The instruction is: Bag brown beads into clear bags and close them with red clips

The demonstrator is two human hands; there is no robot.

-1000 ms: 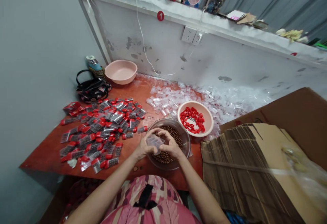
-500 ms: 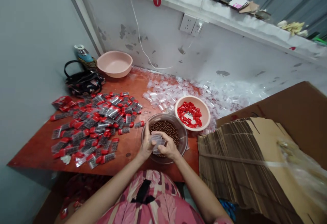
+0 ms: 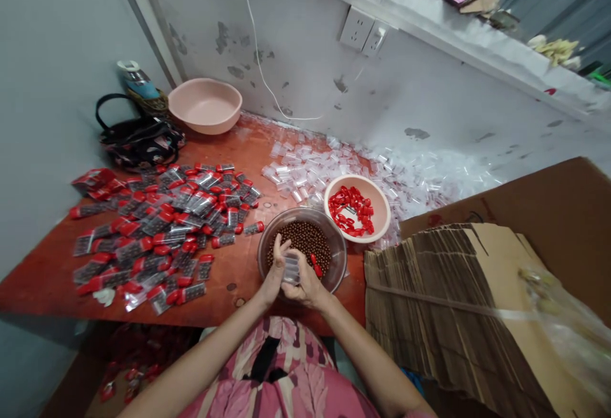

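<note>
Between my two hands is a small bundle of clear plastic tubes (image 3: 291,269), held over the front of a clear bowl (image 3: 340,264). My right hand (image 3: 309,283) wraps round the tubes from the right. Pressing on their left side is my left hand (image 3: 273,276), its fingers stretched upward. Small brown balls (image 3: 305,240) fill the bowl beneath. A couple of red caps (image 3: 316,264) show beside my right fingers; whether they lie on the balls or are held, I cannot tell.
Behind the bowl stands a pale basin (image 3: 384,219) of red caps. Filled red-capped tubes (image 3: 157,233) are heaped left, loose clear tubes (image 3: 305,170) at the back. A pink basin (image 3: 205,106) and black bag (image 3: 140,141) stand far left. Stacked cardboard (image 3: 429,310) borders the right.
The view has shifted slightly. The tubes now sit side by side between my hands, which have turned and closed in. Red caps have come into sight by my right fingers.
</note>
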